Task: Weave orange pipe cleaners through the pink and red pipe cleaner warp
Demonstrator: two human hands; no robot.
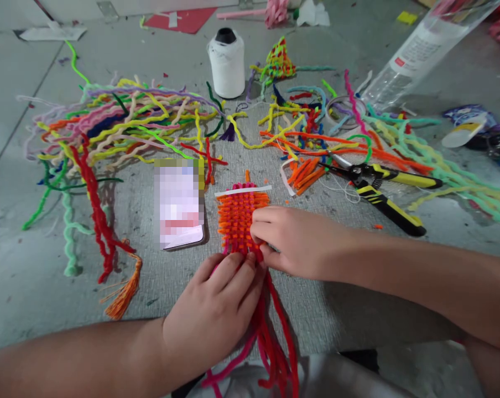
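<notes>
A small woven piece of orange and pink pipe cleaners (237, 218) lies on the grey cloth-like surface, with a white strip (244, 190) across its top. My left hand (219, 301) lies over its lower end, fingers closed on the red and pink pipe cleaners. My right hand (289, 240) grips the right lower edge with bent fingers; its fingertips are partly hidden. Long red pipe cleaners (277, 304) trail from beneath my hands toward the near edge. Left of the weave lies a phone (183, 237), its screen blurred.
Yellow-and-black pliers (383, 188) lie to the right, near cut orange pieces (306, 174). A white thread spool (228, 66) stands behind. Heaped colourful pipe cleaners (129, 119) spread at left, with an orange tassel (125, 293) nearer me. A clear plastic tube (424, 52) leans at back right.
</notes>
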